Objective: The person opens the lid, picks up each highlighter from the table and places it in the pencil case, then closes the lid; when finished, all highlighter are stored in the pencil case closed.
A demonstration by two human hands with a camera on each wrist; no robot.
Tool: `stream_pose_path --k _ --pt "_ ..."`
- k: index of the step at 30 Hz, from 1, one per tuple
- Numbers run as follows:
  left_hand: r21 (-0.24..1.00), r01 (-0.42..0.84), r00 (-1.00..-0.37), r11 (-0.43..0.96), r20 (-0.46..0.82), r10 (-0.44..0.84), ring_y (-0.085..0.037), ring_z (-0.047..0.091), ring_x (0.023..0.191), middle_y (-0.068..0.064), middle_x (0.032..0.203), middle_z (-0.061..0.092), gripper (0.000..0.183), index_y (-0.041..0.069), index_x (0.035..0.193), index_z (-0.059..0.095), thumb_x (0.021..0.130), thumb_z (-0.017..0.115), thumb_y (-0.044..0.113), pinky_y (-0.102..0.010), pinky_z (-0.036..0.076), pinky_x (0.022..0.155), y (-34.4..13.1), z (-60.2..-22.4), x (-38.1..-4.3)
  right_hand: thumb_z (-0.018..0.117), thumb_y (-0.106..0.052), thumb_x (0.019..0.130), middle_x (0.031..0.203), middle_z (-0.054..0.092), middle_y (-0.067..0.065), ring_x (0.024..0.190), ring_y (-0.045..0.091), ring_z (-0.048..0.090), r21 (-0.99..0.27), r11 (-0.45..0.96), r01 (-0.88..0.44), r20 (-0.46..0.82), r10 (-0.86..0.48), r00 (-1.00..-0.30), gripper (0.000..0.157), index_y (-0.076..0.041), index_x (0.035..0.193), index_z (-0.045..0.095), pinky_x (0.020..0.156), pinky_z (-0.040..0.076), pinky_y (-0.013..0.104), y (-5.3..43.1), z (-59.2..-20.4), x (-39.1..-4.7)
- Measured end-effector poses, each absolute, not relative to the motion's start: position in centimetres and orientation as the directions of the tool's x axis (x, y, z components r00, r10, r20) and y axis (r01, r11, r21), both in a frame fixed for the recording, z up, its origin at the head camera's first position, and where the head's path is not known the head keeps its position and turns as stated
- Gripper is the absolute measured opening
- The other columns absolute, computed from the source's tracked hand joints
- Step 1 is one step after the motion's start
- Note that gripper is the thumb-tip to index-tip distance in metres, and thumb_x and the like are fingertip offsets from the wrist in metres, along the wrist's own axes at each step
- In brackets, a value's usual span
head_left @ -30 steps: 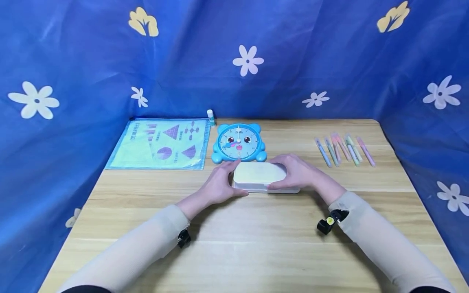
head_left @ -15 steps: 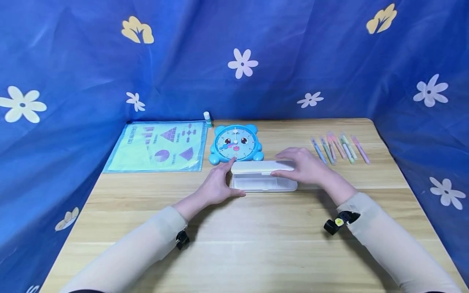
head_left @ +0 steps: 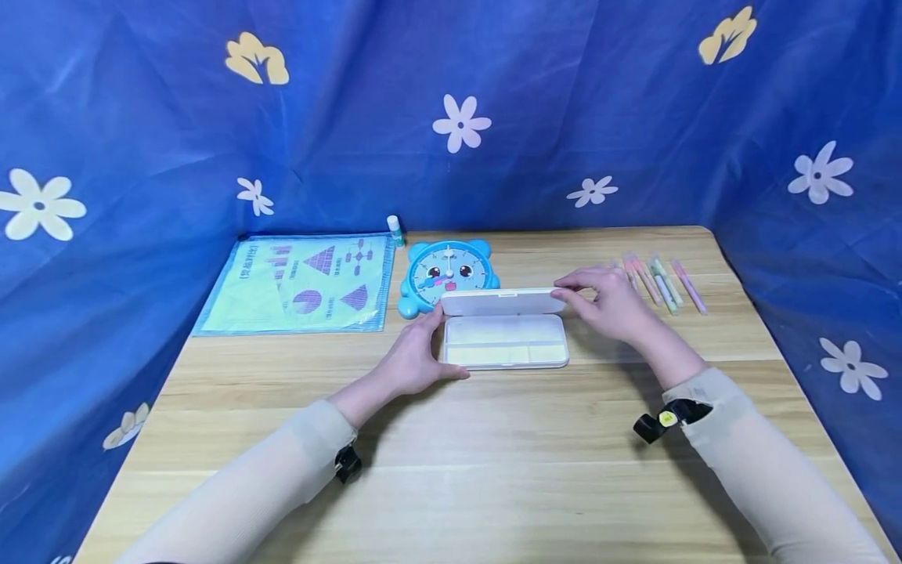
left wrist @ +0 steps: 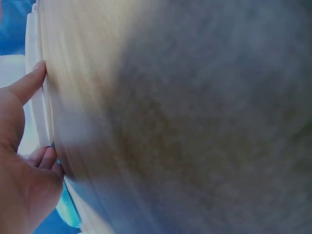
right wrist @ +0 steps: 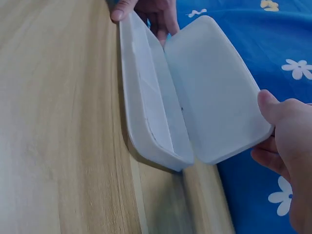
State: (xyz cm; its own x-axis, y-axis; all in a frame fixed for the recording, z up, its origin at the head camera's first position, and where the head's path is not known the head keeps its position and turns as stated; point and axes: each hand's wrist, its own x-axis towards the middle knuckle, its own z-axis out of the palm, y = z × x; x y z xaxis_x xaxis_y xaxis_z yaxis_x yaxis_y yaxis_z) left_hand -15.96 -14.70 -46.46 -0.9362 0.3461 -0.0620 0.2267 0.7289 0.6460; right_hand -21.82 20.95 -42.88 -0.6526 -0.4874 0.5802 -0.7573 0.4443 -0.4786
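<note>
A white pencil case (head_left: 493, 357) lies on the table with its lid (head_left: 503, 303) raised about upright on the far side. Shallow compartments show inside, and nothing lies in them. My left hand (head_left: 409, 359) grips the left end of the base, thumb at the front edge and fingers at the back. In the left wrist view, the left hand (left wrist: 24, 161) spans the white side of the case. My right hand (head_left: 611, 305) pinches the lid's right corner. The right wrist view shows the right thumb (right wrist: 268, 105) over the lid's inner face, other fingers behind it.
Behind the lid, a blue cartoon clock (head_left: 451, 266) is partly covered. A glue stick (head_left: 396, 233) stands beside a blue document pouch (head_left: 296, 286) at the back left. Several pastel pens (head_left: 662, 286) lie beyond my right hand, which hides some. Blue curtain (head_left: 338, 141) surrounds the table.
The pencil case's lid has swung up and back from closed, lifted by my right hand, which moved up and to the right. My left hand stays at the left end. The view shifted slightly.
</note>
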Motion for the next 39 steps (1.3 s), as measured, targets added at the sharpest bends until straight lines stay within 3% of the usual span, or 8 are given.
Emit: stream_pose_path --k 6,15,21,25,32,36,39 --pt "0.652 0.238 -0.937 0.72 -0.041 0.347 -0.037 0.032 0.154 -0.017 0.167 0.037 0.139 0.001 0.169 0.014 0.07 0.1 0.046 -0.05 0.025 0.126 -14.9 -46.5 -16.0 0.082 -0.002 0.092 0.096 0.081 0.007 0.079 0.018 0.075 -0.503 0.471 -0.725 0.583 -0.435 -0.686 0.009 -0.002 0.101 0.083 0.064 0.057 0.032 20.9 -43.2 -22.5" --pt "0.644 0.224 -0.941 0.732 -0.053 0.334 -0.034 0.034 0.153 -0.006 0.153 0.058 0.144 0.004 0.17 0.009 0.068 0.101 0.048 -0.05 0.026 0.125 -14.9 -46.6 -15.8 0.078 -0.009 0.098 0.103 0.08 0.012 0.089 0.028 0.077 -0.623 0.533 -0.572 0.476 -0.323 -0.818 0.012 -0.001 0.106 0.083 0.078 0.062 0.048 20.2 -43.5 -23.1" --pt "0.646 0.235 -0.939 0.726 -0.042 0.341 -0.034 0.036 0.152 -0.006 0.151 0.06 0.142 0.004 0.17 0.01 0.069 0.1 0.047 -0.05 0.027 0.125 -14.8 -46.4 -15.8 0.074 -0.008 0.101 0.099 0.08 0.012 0.085 0.025 0.076 -0.679 0.533 -0.505 0.433 -0.264 -0.862 0.013 0.001 0.107 0.082 0.075 0.059 0.031 19.7 -43.8 -23.7" --pt "0.636 0.247 -0.939 0.731 -0.029 0.343 -0.036 0.038 0.151 -0.009 0.155 0.056 0.14 0.001 0.169 0.013 0.07 0.1 0.049 -0.05 0.029 0.124 -14.9 -46.4 -15.8 0.071 -0.007 0.103 0.098 0.08 0.013 0.084 0.024 0.074 -0.707 0.533 -0.465 0.401 -0.239 -0.884 0.014 0.001 0.107 0.081 0.072 0.054 0.02 19.4 -44.0 -24.1" --pt "0.609 0.29 -0.934 0.739 0.011 0.358 -0.035 0.045 0.147 -0.023 0.157 0.049 0.129 -0.004 0.164 0.028 0.071 0.098 0.051 -0.046 0.037 0.12 -14.9 -46.6 -15.7 0.069 -0.007 0.104 0.095 0.079 0.012 0.08 0.021 0.068 -0.724 0.547 -0.419 0.359 -0.219 -0.907 0.014 0.0 0.106 0.081 0.067 0.049 0.022 19.4 -44.0 -24.2" --pt "0.579 0.33 -0.927 0.745 0.052 0.371 -0.031 0.053 0.14 -0.02 0.151 0.057 0.119 -0.001 0.162 0.04 0.072 0.098 0.05 -0.043 0.043 0.116 -14.9 -46.6 -15.7 0.068 -0.006 0.104 0.096 0.079 0.013 0.081 0.022 0.067 -0.733 0.545 -0.407 0.344 -0.219 -0.913 0.014 0.001 0.106 0.08 0.068 0.05 0.023 19.5 -43.9 -24.2" --pt "0.562 0.344 -0.923 0.752 0.057 0.38 -0.032 0.047 0.145 -0.019 0.157 0.051 0.118 0.001 0.162 0.04 0.072 0.098 0.051 -0.044 0.04 0.118 -14.8 -46.3 -15.7 0.068 -0.005 0.104 0.098 0.078 0.014 0.082 0.023 0.068 -0.74 0.54 -0.402 0.335 -0.222 -0.916 0.014 0.002 0.106 0.079 0.07 0.05 0.023 19.6 -43.9 -24.1"
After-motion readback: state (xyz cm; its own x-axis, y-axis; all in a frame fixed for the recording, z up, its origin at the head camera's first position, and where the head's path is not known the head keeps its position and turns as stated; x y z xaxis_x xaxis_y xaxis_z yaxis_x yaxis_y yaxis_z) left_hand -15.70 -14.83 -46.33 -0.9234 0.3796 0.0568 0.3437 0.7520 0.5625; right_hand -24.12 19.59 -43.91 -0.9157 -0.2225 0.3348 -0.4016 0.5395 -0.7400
